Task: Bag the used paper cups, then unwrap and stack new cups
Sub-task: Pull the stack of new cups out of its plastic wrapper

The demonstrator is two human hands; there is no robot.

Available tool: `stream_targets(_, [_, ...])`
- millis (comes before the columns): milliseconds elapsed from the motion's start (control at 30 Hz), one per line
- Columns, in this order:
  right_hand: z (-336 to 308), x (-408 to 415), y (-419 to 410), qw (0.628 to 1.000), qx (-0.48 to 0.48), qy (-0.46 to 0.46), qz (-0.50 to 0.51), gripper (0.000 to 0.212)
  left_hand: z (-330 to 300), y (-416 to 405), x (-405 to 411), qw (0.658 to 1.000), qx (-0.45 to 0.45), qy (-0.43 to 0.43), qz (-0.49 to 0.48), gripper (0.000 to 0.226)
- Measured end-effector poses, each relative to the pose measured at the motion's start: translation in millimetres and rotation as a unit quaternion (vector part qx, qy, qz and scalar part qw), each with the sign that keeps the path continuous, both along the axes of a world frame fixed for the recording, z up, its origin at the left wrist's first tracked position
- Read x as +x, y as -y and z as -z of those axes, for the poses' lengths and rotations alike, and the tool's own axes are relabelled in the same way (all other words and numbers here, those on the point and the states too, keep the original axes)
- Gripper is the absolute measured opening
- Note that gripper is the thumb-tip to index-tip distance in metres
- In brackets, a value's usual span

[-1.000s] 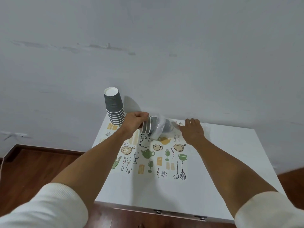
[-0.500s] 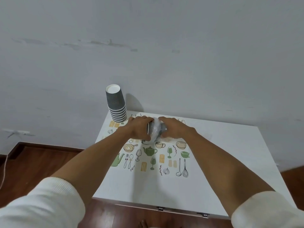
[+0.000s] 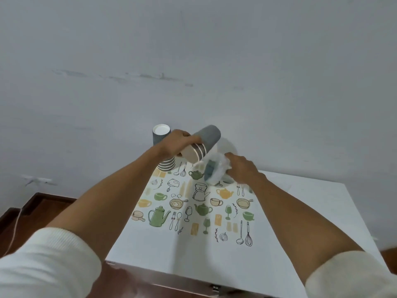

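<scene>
My left hand (image 3: 176, 144) grips a short nested stack of grey paper cups (image 3: 203, 143), tilted with the open rims toward me and lifted above the table. My right hand (image 3: 241, 168) holds the crumpled clear plastic wrapper (image 3: 213, 168) just below and right of those cups, low over the table. An upside-down stack of grey ribbed cups (image 3: 162, 147) stands at the table's far left corner, partly hidden behind my left hand.
The white table (image 3: 300, 211) has a printed kitchenware pattern in its middle and stands against a pale wall. Dark wooden floor (image 3: 32, 211) lies to the left, with a thin white cable on it.
My hands have come apart: the left lifted the cups out of the wrapper and up, while the right kept the emptied plastic lower down.
</scene>
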State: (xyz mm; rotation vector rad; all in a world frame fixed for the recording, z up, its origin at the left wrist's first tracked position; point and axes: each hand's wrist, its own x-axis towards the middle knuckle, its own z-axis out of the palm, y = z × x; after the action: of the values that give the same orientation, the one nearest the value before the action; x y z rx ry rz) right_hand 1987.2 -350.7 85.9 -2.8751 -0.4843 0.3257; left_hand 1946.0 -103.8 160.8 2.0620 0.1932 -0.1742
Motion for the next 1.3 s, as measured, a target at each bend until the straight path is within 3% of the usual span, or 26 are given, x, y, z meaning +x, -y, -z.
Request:
stream_targets(167, [-8.4, 1.7, -11.7, 1.0, 0.007, 0.007, -0.017, 0.052, -23.0, -8.5, -10.9, 0.97, -0.098, 0.193, -0.112, 0.057])
stream_targets(300, [-7.7, 1.9, -20.2, 1.0, 0.009, 0.001, -0.019, 0.055, -21.9, -29.6, -9.2, 0.927, -0.043, 0.298, -0.222, 0.078])
stream_targets(500, [1.4, 0.3, -23.4, 1.0, 0.013, -0.009, -0.018, 0.056, 6.8, -49.9, -16.0, 0.93, 0.08, 0.244, -0.264, 0.063])
stream_targets(600, [3.5, -0.9, -21.6, 1.0, 0.015, -0.012, -0.018, 0.057, 32.9, -53.1, -17.0, 0.953, 0.064, 0.177, -0.236, 0.065])
stream_targets(767, [6.3, -2.0, -17.3, 0.999, 0.028, -0.017, -0.012, 0.056, 52.8, -52.2, -17.6, 0.962, 0.019, 0.163, -0.219, 0.06])
stream_targets(867, [7.4, -2.7, -15.9, 0.998, 0.055, -0.021, -0.002, 0.056, 55.8, -42.3, -22.1, 0.935, 0.109, 0.175, -0.288, 0.087])
stream_targets(933, [6.5, -2.4, -15.1, 0.997, 0.074, -0.021, 0.009, 0.056, 61.7, -27.2, -35.2, 0.898, 0.146, 0.254, -0.328, 0.077])
stream_targets(1000, [4.2, -1.3, -14.3, 0.996, 0.085, -0.017, 0.014, 0.059, 73.0, -11.1, -49.5, 0.888, 0.169, 0.312, -0.291, 0.057])
stream_targets(1100, [-1.0, 0.1, -13.8, 0.994, 0.106, -0.019, 0.022, 0.063, 91.2, 9.9, -58.6, 0.945, 0.132, 0.256, -0.155, 0.033])
stream_targets(1167, [-4.1, -0.8, -14.3, 0.993, 0.115, -0.022, 0.024, 0.065, 103.3, 23.4, -53.0, 0.981, 0.093, 0.158, -0.06, 0.042])
stream_targets(1233, [-6.3, -1.7, -15.2, 0.991, 0.132, -0.018, 0.026, 0.067, 110.3, 35.1, -45.1, 0.994, 0.059, 0.087, -0.01, 0.056])
stream_targets(1300, [-9.4, -3.2, -14.0, 0.985, 0.169, -0.031, 0.031, 0.073, 109.8, 41.9, -37.3, 0.998, 0.001, 0.061, 0.002, 0.048])
